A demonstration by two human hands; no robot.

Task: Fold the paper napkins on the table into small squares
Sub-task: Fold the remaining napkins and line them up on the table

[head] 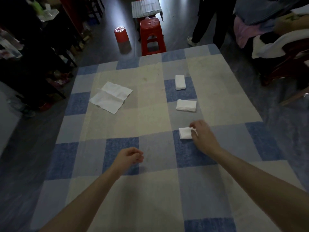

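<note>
Head-worn view, down onto table (pixel 150 101)

Checked tablecloth (pixel 150 114) carries three folded napkins (pixel 186 105) (right) and unfolded napkin (pixel 111 97).

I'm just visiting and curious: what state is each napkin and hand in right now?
Near napkin: folded small, pinched by right hand.
Middle napkin: folded, lying flat.
Far napkin: folded, lying flat.
Left napkin: unfolded, creased.
Left hand: loosely curled, holding nothing.

Dim room: red stools (pixel 153 36) on dark floor (pixel 107 17).
</note>
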